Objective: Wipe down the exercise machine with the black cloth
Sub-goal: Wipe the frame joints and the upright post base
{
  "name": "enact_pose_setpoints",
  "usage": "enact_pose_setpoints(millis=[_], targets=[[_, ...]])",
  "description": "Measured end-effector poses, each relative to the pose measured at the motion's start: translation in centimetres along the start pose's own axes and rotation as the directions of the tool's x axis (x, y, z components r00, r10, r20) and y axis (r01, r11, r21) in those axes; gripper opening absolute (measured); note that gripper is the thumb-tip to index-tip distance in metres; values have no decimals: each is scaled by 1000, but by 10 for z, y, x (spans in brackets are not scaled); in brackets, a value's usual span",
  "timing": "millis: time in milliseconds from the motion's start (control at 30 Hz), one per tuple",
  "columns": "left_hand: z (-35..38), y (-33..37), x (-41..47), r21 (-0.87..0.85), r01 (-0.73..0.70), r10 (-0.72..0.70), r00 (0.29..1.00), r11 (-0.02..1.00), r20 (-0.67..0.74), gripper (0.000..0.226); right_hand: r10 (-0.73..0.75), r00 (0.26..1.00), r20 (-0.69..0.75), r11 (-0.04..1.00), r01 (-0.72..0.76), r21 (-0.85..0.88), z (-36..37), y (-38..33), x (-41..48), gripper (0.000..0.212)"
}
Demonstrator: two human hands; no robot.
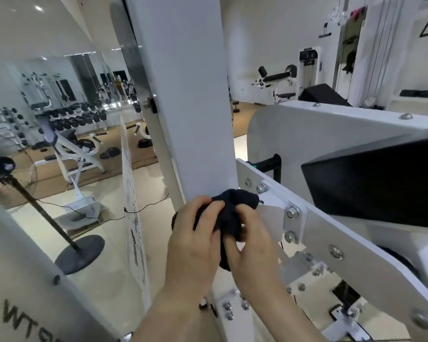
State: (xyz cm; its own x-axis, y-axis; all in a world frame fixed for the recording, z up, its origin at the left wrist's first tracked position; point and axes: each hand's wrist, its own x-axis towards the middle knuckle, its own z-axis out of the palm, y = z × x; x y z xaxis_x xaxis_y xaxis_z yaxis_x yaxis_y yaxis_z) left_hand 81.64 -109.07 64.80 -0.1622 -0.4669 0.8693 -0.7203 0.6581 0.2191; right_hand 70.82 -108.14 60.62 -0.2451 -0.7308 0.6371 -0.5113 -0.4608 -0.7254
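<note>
Gripping bunched black cloth (232, 215) with left hand (195, 235) and right hand (253, 245), close by exercise machine (319, 225); probably regathering it, most wiping likely yet to do

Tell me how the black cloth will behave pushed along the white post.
Probably floppy: the black cloth sits bunched between the left hand and right hand. Likely light, since fingers alone hold it. It may crumple rather than slide flat on the white post.
</note>
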Motion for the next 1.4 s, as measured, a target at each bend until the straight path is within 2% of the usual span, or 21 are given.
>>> enact_pose_setpoints(millis=[100, 167, 233, 300, 367, 433, 467, 533, 600, 700, 767, 833, 867, 933, 967, 1033, 1100, 1167, 1267, 1333, 1400], targets=[[22, -19, -18, 168, -258, 234, 961, 952, 147, 27, 14, 999, 32, 998, -12, -68, 11, 17, -12, 33], [26, -30, -38, 238, -402, 326, 896, 884, 302, 28, 131, 989, 62, 989, -126, -80, 20, 35, -32, 25], [29, -34, -58, 288, -482, 313, 822, 827, 477, 28, 301, 941, 156, 954, -295, -59, 28, 50, -52, 14], [26, -22, -64, 279, -465, 217, 760, 840, 612, 36, 431, 886, 169, 902, -423, -82, 27, 54, -67, 9], [23, -10, -52, 229, -450, 254, 780, 863, 571, 29, 432, 900, 54, 899, -435, 61, 16, 45, -67, 15], [17, -7, -29, 215, -421, 313, 860, 881, 402, 11, 292, 953, -81, 947, -277, 161, 2, 24, -46, 31], [15, -8, -20, 245, -396, 301, 888, 885, 348, 20, 205, 973, -109, 970, -188, 152, 0, 19, -34, 37], [17, -16, -13, 332, -375, 256, 901, 865, 349, 33, 82, 993, -84, 994, -75, 83, 3, 17, -19, 44], [22, -21, -26, 332, -407, 257, 874, 851, 413, 38, 68, 994, -83, 993, -60, 100, 12, 23, -17, 44], [24, -23, -37, 257, -448, 317, 848, 856, 425, 37, 113, 985, -129, 987, -96, 131, 5, 25, -17, 28], [23, -17, -22, 199, -426, 335, 866, 883, 371, 35, 85, 982, -171, 995, -77, 57, -9, 20, -10, 26], [28, -7, 0, 209, -407, 312, 874, 889, 372, 36, 0, 974, -228, 993, -26, -113, -26, 12, 2, 33], [36, -2, 10, 252, -408, 288, 869, 878, 402, 41, -57, 976, -209, 968, 3, -253, -33, 11, 9, 37], [53, 8, 20, 316, -436, 244, 833, 843, 496, 50, -116, 990, -86, 817, 45, -575, -43, 10, 17, 42], [60, 13, 21, 316, -427, 205, 811, 847, 548, 55, -96, 995, -11, 716, 61, -695, -48, 11, 18, 46], [70, 22, 25, 271, -391, 150, 769, 880, 622, 64, -32, 996, 88, 574, 91, -814, -63, 12, 16, 53], [80, 32, 35, 179, -356, 158, 736, 917, 658, 72, 2, 993, 117, 527, 98, -844, -80, 9, 15, 57], [93, 37, 41, 149, -344, 175, 748, 927, 640, 68, 32, 987, 155, 505, 118, -855, -95, 4, 14, 56], [99, 48, 25, 110, -281, 178, 817, 953, 549, 60, 69, 965, 253, 480, 191, -856, -114, -1, 6, 53], [98, 52, 3, 13, -213, 189, 891, 977, 413, 56, 59, 952, 299, 477, 236, -847, -126, -4, -2, 55], [95, 59, -16, -140, -175, 212, 922, 975, 324, 54, 35, 949, 314, 514, 252, -820, -139, -11, -11, 56]])
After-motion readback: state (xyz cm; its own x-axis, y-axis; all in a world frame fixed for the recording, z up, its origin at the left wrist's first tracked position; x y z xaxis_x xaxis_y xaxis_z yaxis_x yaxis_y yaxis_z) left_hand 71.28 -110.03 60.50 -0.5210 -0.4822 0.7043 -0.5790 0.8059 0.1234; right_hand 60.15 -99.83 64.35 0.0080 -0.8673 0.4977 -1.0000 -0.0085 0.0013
